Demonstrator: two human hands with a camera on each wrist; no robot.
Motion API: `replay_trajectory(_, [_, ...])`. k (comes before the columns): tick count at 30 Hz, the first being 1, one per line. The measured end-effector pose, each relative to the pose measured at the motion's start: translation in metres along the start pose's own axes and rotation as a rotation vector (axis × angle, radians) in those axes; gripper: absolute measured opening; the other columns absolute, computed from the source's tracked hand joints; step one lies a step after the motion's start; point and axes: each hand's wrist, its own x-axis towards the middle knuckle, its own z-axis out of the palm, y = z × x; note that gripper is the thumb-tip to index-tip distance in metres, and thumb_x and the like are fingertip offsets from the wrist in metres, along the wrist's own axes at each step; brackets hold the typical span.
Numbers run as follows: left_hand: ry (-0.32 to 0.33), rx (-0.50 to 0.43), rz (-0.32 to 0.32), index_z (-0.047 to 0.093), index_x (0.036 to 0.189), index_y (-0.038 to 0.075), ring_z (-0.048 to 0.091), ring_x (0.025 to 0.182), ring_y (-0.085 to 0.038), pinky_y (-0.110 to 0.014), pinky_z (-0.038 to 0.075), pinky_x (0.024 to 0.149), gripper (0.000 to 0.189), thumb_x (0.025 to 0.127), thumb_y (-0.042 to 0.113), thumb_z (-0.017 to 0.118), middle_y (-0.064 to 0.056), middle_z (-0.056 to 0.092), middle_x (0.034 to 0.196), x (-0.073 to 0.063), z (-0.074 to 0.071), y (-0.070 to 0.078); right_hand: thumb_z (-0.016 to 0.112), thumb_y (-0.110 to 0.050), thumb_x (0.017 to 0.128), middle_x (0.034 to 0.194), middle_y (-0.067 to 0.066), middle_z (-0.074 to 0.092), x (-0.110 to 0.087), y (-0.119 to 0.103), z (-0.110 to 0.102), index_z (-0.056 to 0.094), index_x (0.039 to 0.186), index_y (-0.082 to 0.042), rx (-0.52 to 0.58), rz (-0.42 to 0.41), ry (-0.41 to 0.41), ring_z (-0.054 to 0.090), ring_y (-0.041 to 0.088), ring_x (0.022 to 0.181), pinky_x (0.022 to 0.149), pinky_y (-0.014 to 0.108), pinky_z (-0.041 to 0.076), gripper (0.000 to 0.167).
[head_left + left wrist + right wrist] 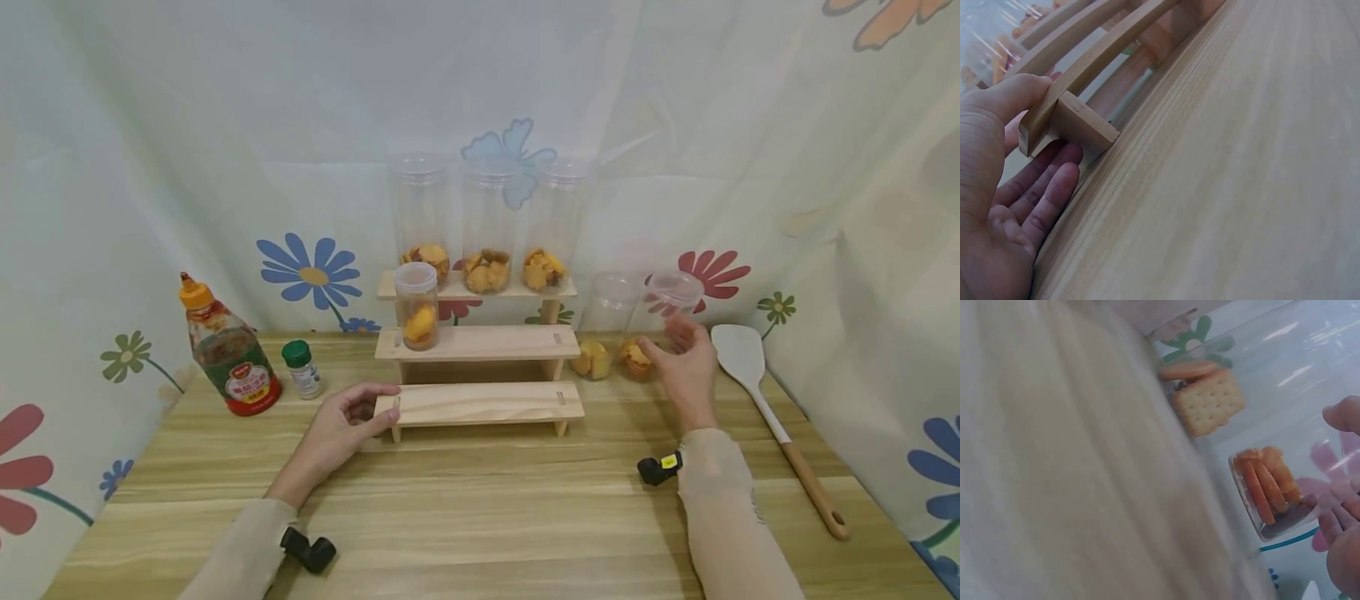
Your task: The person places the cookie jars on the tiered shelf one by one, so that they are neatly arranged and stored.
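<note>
My left hand (347,421) pinches the left end of the lowest board of a three-step wooden rack (480,402). In the left wrist view its thumb (1019,94) lies over the board's edge, with the other fingers below and behind. To the right of the rack, my right hand (684,367) grips a clear lidded jar (637,360) with biscuits in its bottom. The right wrist view has the thumb (1342,415) and fingers on opposite sides of this jar (1269,487). Beside it stands a similar biscuit jar (596,354); its square cracker (1210,403) shows up close.
Three tall biscuit jars (487,225) line the top step, and a small jar (417,308) stands on the middle step's left end. A sauce bottle (234,354) and a green-capped shaker (302,371) are at the left. A white spatula (765,400) lies at the right.
</note>
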Motion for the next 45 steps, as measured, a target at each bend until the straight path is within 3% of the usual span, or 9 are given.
replay_trajectory(8, [0.004, 0.001, 0.001, 0.077, 0.138, 0.019, 0.062, 0.101, -0.026, -0.028, 0.053, 0.083, 0.039, 0.103, 0.033, 0.084, -0.01, 0.072, 0.13, 0.0, 0.0, -0.001, 0.09, -0.023, 0.097, 0.159, 0.015, 0.06, 0.002, -0.024, -0.012, 0.054, 0.161, -0.008, -0.016, 0.014, 0.03, 0.056, 0.029, 0.148, 0.124, 0.039, 0.044, 0.075])
replay_trajectory(16, [0.001, -0.004, 0.006, 0.077, 0.138, 0.018, 0.061, 0.1, -0.026, -0.028, 0.052, 0.082, 0.038, 0.103, 0.032, 0.084, -0.01, 0.072, 0.128, 0.0, 0.001, -0.001, 0.091, -0.029, 0.095, 0.137, 0.006, 0.067, 0.0, -0.052, -0.024, 0.06, 0.156, -0.013, -0.024, -0.053, 0.081, 0.059, 0.023, 0.133, 0.111, 0.031, 0.045, 0.07])
replay_trajectory(20, [0.001, -0.001, 0.009, 0.077, 0.138, 0.018, 0.061, 0.101, -0.026, -0.029, 0.052, 0.083, 0.038, 0.103, 0.031, 0.084, -0.01, 0.073, 0.128, 0.0, 0.001, -0.001, 0.091, -0.031, 0.095, 0.136, 0.002, 0.065, -0.003, -0.066, -0.028, 0.06, 0.156, -0.015, -0.022, -0.077, 0.085, 0.058, 0.021, 0.129, 0.109, 0.029, 0.045, 0.07])
replay_trajectory(23, [0.0, 0.003, 0.014, 0.077, 0.138, 0.018, 0.062, 0.102, -0.025, -0.028, 0.052, 0.083, 0.038, 0.104, 0.031, 0.084, -0.01, 0.073, 0.129, 0.0, 0.0, -0.001, 0.091, -0.03, 0.095, 0.139, 0.004, 0.065, -0.006, -0.077, -0.03, 0.062, 0.153, -0.014, -0.009, -0.104, 0.087, 0.058, 0.02, 0.128, 0.109, 0.029, 0.046, 0.067])
replay_trajectory(28, [-0.003, 0.005, 0.02, 0.076, 0.138, 0.017, 0.062, 0.1, -0.024, -0.028, 0.052, 0.083, 0.037, 0.104, 0.03, 0.083, -0.01, 0.073, 0.128, 0.0, 0.001, 0.0, 0.091, -0.028, 0.094, 0.136, -0.002, 0.066, -0.011, -0.094, -0.033, 0.066, 0.145, -0.015, 0.006, -0.134, 0.095, 0.06, 0.02, 0.127, 0.111, 0.03, 0.05, 0.058])
replay_trajectory(36, [-0.005, 0.008, 0.01, 0.076, 0.139, 0.018, 0.061, 0.1, -0.025, -0.028, 0.052, 0.082, 0.038, 0.104, 0.031, 0.083, -0.01, 0.072, 0.127, -0.002, 0.0, 0.001, 0.093, -0.023, 0.093, 0.137, 0.002, 0.067, -0.021, -0.115, -0.032, 0.065, 0.146, -0.015, 0.04, -0.191, 0.08, 0.062, 0.018, 0.125, 0.11, 0.029, 0.053, 0.06])
replay_trajectory(45, [-0.003, 0.013, -0.005, 0.076, 0.139, 0.019, 0.061, 0.102, -0.026, -0.028, 0.052, 0.083, 0.039, 0.103, 0.033, 0.084, -0.009, 0.072, 0.129, -0.002, 0.001, 0.002, 0.095, -0.015, 0.09, 0.125, -0.007, 0.072, -0.032, -0.126, -0.016, 0.068, 0.144, -0.008, 0.088, -0.316, 0.034, 0.066, 0.017, 0.115, 0.093, 0.03, 0.042, 0.061])
